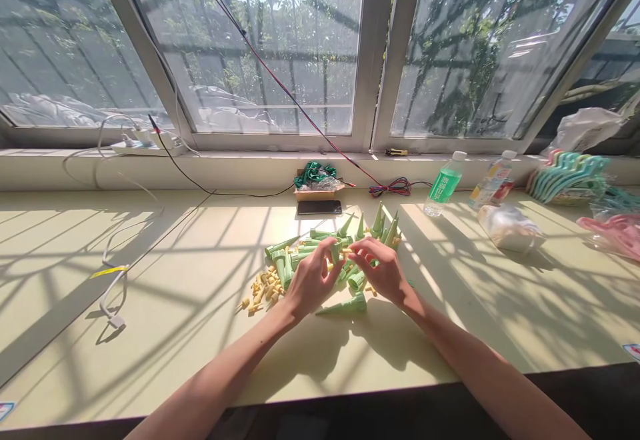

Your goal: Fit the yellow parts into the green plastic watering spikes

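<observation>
Both hands are working over a heap of green cones (320, 253) in the middle of the worktop (200, 307), in strong window light. The left hand (313, 281) is pinching a small green piece (335, 251) between thumb and fingertips, its grip narrow and closed on that piece. The right hand (383, 270) is meeting it from the other side, fingers curled in and touching the same spot; whether its grip is holding a part of its own cannot be told, since the fingers are hiding it.

Several cones are standing upright at the far edge of the heap (385, 223), others are lying flat, and one cone (345, 306) is lying alone just in front of the hands. A scatter of small yellow bits (263, 288) is lying to the left of the heap, near the left wrist.

By the look of it, the step in hand is joining or fitting a piece at the fingertips. The next move seems to be calling for a steady pinch and a straight push or twist, with both hands keeping the piece lined up.

Behind the heap a phone (319, 207) is lying flat, and two bottles (443, 185) are standing to the right.
</observation>
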`<control>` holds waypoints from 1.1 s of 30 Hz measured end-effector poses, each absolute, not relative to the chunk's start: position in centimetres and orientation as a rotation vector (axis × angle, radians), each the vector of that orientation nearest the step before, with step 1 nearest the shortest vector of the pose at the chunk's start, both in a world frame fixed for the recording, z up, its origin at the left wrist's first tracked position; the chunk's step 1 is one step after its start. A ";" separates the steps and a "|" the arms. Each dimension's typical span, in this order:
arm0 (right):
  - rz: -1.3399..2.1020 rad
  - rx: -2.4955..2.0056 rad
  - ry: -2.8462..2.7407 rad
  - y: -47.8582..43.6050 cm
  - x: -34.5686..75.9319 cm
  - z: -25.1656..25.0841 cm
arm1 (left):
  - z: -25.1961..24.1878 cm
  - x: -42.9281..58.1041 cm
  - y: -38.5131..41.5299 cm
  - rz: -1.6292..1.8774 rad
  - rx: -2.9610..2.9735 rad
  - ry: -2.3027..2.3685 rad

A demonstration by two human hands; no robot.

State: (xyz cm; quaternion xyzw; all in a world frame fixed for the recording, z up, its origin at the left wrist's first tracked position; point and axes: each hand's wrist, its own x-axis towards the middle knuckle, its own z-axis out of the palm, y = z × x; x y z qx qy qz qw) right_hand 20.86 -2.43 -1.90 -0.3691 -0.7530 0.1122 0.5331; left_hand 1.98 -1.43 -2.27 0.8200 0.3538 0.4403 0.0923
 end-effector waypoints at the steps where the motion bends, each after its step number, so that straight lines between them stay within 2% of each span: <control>1: 0.260 -0.880 -1.798 -2.4 20.9 -1.9 | -2.3 2.0 -1.4 1.313 2.436 1.052; 33: 0.302 -0.886 -1.789 -2.3 20.8 -2.1 | -2.1 2.2 -1.7 1.346 2.395 1.057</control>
